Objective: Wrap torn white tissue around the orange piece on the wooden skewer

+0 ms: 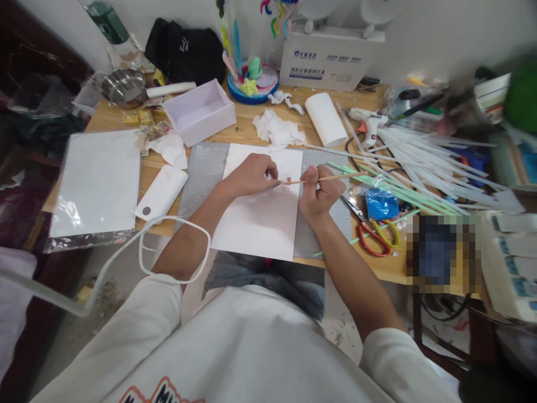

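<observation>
My right hand (319, 189) is closed round a thin wooden stick (342, 176), which points left across the white sheet (260, 224). A tiny orange-brown piece (288, 180) shows by the stick's left tip. Just left of that tip, my left hand (255, 174) has thumb and fingertips pinched together; whatever sits between them is too small to name. Both hands are over the sheet, which lies on a grey cutting mat (201, 173).
Red- and yellow-handled scissors (373, 238) and a blue packet (381, 202) lie right of the mat. White and green sticks (428, 157) spread behind them, near a glue gun (369, 124). A white power bank (161, 193) and an open box (201, 115) stand left.
</observation>
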The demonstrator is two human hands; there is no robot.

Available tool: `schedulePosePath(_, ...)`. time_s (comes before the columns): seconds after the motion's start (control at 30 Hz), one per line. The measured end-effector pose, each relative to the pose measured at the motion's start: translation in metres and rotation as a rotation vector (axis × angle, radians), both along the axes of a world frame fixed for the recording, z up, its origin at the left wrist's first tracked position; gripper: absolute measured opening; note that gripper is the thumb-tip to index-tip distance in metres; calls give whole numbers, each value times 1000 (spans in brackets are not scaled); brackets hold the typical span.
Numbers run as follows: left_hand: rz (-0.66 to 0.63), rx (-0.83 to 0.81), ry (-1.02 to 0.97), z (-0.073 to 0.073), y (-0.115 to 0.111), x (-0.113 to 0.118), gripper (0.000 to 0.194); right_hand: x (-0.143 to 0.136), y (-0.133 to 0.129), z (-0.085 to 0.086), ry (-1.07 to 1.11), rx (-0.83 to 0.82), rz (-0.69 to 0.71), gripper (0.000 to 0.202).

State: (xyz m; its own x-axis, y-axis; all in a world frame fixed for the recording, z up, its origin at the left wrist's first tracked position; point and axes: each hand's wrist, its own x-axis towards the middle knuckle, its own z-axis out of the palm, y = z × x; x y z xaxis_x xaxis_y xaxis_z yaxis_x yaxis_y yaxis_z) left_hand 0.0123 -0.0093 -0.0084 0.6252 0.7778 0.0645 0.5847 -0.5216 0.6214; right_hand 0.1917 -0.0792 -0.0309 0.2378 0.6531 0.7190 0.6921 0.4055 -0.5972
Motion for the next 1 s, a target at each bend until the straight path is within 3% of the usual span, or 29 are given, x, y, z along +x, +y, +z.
schedulePosePath(0.23, -78, -8, 42, -4, 2, -1, 16, 0, -1, 2, 14, 0, 17, 51)
schedulePosePath(0.67, -9, 19, -50, -9, 5, 0, 13, -1, -1, 0, -52, 30, 64, 49)
schedulePosePath(1.0, 7, -7, -25, -10, 5, 1, 14, -1, 2, -4, -64, -132, 82, 53)
